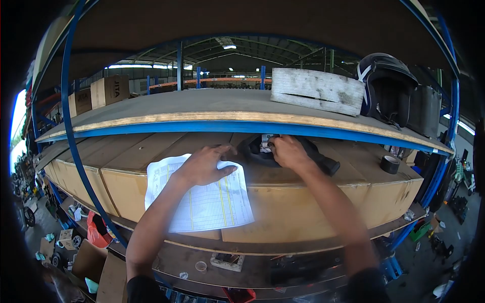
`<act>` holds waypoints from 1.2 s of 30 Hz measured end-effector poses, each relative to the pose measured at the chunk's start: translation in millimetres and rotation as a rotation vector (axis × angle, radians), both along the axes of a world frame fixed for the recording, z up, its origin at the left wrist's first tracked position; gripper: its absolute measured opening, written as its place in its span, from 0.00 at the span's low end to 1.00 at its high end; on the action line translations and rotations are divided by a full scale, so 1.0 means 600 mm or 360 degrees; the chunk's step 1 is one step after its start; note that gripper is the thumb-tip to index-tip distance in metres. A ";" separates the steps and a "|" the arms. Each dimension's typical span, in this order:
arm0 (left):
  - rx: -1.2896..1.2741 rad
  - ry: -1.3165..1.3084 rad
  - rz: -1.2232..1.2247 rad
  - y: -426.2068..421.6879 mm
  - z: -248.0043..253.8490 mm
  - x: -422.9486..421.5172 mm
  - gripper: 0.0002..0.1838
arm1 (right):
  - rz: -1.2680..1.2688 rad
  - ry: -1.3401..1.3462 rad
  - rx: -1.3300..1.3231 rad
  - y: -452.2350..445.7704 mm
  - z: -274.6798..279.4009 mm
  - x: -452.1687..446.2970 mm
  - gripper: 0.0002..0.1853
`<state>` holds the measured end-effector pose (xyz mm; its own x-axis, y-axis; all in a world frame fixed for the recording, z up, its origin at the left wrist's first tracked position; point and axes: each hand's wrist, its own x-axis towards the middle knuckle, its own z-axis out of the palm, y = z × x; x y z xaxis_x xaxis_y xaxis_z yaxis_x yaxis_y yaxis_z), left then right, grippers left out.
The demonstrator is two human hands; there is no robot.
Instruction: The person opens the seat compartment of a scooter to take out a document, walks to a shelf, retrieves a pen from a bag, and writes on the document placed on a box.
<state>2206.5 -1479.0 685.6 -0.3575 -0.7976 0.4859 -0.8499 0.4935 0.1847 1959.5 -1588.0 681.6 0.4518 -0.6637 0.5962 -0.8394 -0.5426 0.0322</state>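
Plainly, both hands work on top of a row of cardboard boxes (pixel 298 214), under a low shelf board (pixel 217 106). The left hand (pixel 204 165) has a wide grip, fingers spread over the upper part of a printed paper (pixel 207 207), which drapes over the boxes' front edge. Light pressure from the palm would keep it from sliding off without creasing it. The right hand (pixel 291 151) has a narrow grip at a small pale item (pixel 265 143) by the black bag (pixel 258 159); I cannot tell whether it is pinched firmly. Working slowly, wrist low, suits this spot, since the blue beam (pixel 237 127) runs just above the knuckles and hides the bag's far side. A roll of tape (pixel 390 164) lies to the right on the boxes, well apart from the paper. Up on the board, a white wooden crate (pixel 316 91) and a helmet (pixel 371 78) block part of the view beyond.
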 end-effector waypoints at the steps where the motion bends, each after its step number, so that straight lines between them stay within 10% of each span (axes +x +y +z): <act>1: -0.0002 0.0019 -0.0008 -0.002 0.001 0.005 0.22 | 0.0003 0.0001 0.0001 -0.008 0.002 0.010 0.15; 7: 0.0089 -0.0136 0.0437 -0.011 0.012 0.027 0.34 | 0.0073 -0.0081 -0.0085 -0.025 -0.007 0.019 0.18; 17: 0.0059 -0.0354 0.0540 -0.097 0.008 0.047 0.19 | 0.0503 -0.0396 -0.0269 0.122 0.012 0.086 0.10; 20: 0.0136 -0.0492 0.0599 -0.084 0.037 0.044 0.18 | 0.0302 -0.0105 -0.0551 0.139 0.032 0.151 0.10; 25: 0.0254 -0.0556 0.0496 -0.107 0.023 0.049 0.19 | -0.0352 0.0663 0.0150 0.058 0.033 0.204 0.16; 36: -0.0057 -0.0506 -0.0113 -0.119 0.042 0.041 0.23 | -0.0238 -0.0352 0.0004 0.110 0.024 0.127 0.15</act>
